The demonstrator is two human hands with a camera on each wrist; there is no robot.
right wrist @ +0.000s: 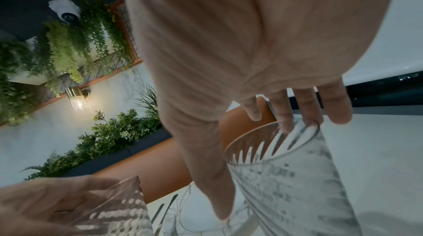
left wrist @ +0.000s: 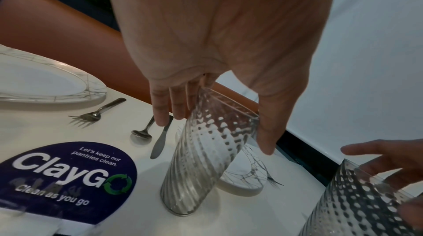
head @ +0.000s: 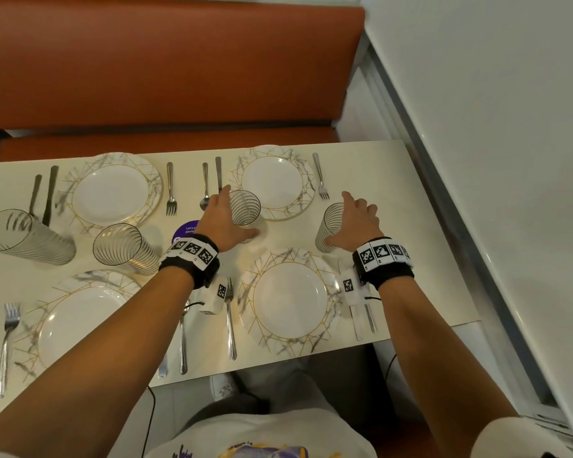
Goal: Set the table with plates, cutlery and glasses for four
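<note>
Upright, both glasses [head: 244,208] (rims up)

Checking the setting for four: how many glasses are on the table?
4. One glass at the left hand, one at the right hand, two on the left: and. None seem hidden.

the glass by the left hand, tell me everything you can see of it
The glass is a tall clear tumbler with spiral ribbing, a thin rim and a thick base, and looks empty. It stands upright on the white table between the knife and the far right plate, next to the purple sticker. The left hand is open around its upper part, fingers straight and thumb near the rim; firm contact is unclear.
</note>
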